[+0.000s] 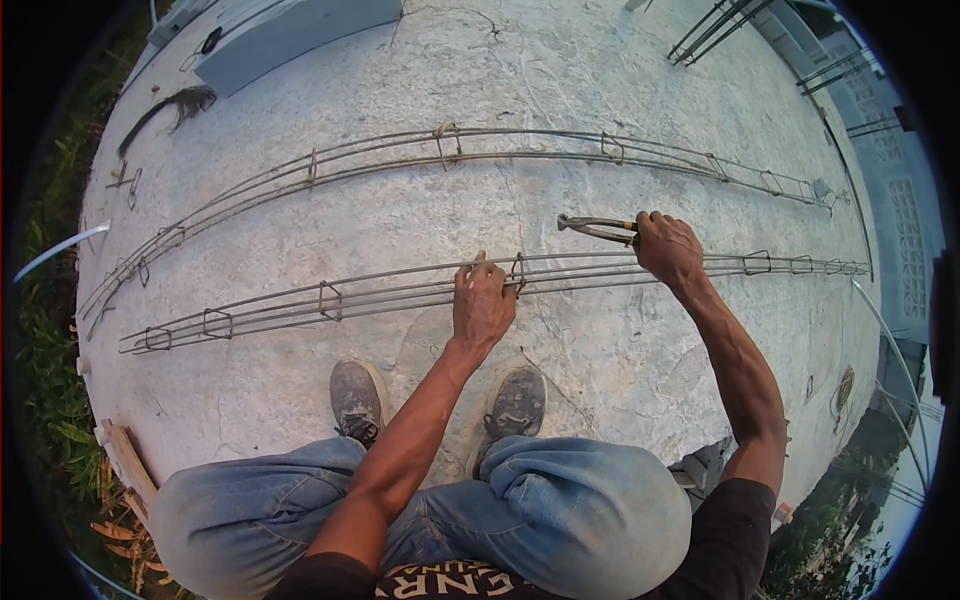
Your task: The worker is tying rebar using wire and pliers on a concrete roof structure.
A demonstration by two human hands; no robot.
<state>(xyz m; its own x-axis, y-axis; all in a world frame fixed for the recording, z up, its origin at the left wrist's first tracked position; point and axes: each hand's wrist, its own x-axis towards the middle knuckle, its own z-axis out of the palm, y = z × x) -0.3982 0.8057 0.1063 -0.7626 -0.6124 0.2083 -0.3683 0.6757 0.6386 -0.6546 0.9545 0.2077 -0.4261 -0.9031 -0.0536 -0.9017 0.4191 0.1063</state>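
A long rebar cage (400,296) lies across the concrete in front of my feet, its thin bars joined by square wire stirrups. My left hand (483,303) is closed around its bars at the middle, right beside a stirrup (518,272). Held in my right hand (668,245) is a pair of end-cutting pincers (598,228) with dark handles. Their head points left, above the far bars and apart from them. My right wrist hangs over the cage's right half.
A second rebar cage (520,144) stretches farther away. Beyond it at left are a dark bundle of tie wire (190,103) and a grey block (295,40). Upright rebar (715,32) rises at the far right. Greenery borders the slab's left edge, with a wooden board (130,460) there.
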